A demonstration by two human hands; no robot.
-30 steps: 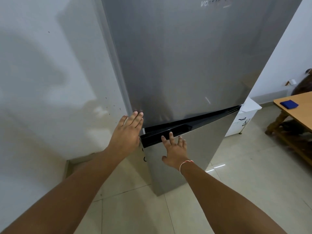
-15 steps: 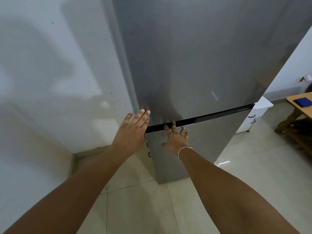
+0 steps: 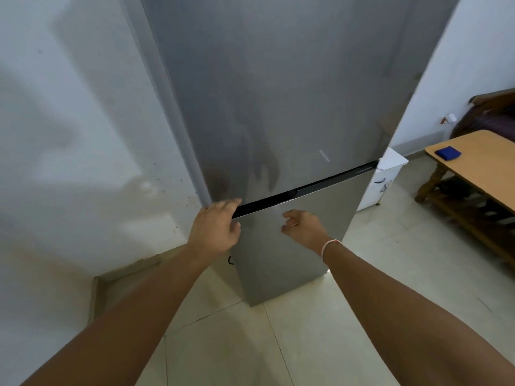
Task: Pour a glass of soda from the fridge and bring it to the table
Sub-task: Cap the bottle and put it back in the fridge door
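Note:
A tall grey fridge point(image 3: 292, 87) stands in front of me against the white wall, both doors closed. A dark handle gap point(image 3: 309, 187) runs between the upper door and the lower door point(image 3: 289, 260). My left hand point(image 3: 216, 229) is at the left corner of that gap, fingertips touching its edge, holding nothing. My right hand point(image 3: 305, 227) hovers just in front of the lower door's top, fingers loosely curled and empty. No soda or glass is in view.
A wooden table point(image 3: 482, 165) stands at the right with a small blue object point(image 3: 447, 153) on it. A low white cabinet point(image 3: 383, 182) sits behind the fridge's right side. Pale floor tiles point(image 3: 306, 344) lie beneath me.
The lower door, ajar a second ago, was pushed closed. My right hand has since come off the door and curled; my left hand has slid onto the gap's corner.

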